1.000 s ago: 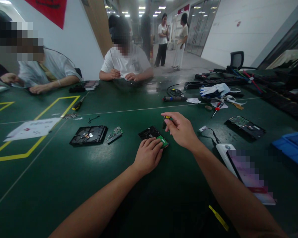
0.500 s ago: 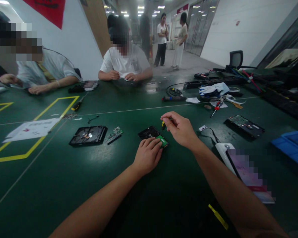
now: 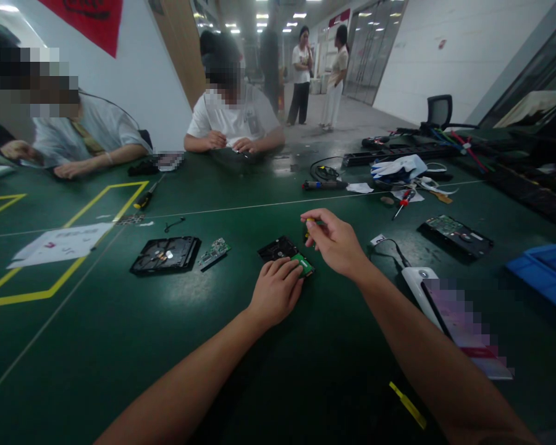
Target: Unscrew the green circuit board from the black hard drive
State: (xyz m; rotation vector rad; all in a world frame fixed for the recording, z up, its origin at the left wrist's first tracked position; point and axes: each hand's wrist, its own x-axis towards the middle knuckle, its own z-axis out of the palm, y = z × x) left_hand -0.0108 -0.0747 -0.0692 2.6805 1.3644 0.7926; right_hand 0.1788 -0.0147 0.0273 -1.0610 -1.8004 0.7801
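On the green tabletop in the middle lies a small black hard drive (image 3: 277, 248) with a green part at its near right end. My left hand (image 3: 277, 292) grips it from above, fingers curled over its near side and hiding part of it. Just right of the drive, my right hand (image 3: 336, 242) pinches a yellow-and-black screwdriver (image 3: 310, 224) held steeply. The tool's tip cannot be made out. To the left sit a loose circuit board (image 3: 214, 253) and a larger opened black drive casing (image 3: 165, 254).
Farther right are another hard drive (image 3: 458, 237), a blue tray (image 3: 544, 272), a white device (image 3: 421, 285) with a cable, and a red screwdriver (image 3: 404, 201). Gloves (image 3: 398, 167) lie behind. Another yellow-black screwdriver (image 3: 143, 198) and a paper sheet (image 3: 58, 244) lie left. Two people sit opposite.
The fingers of my right hand have shifted slightly around the screwdriver, whose yellow top now shows above them. My left hand and the drive stay in place.
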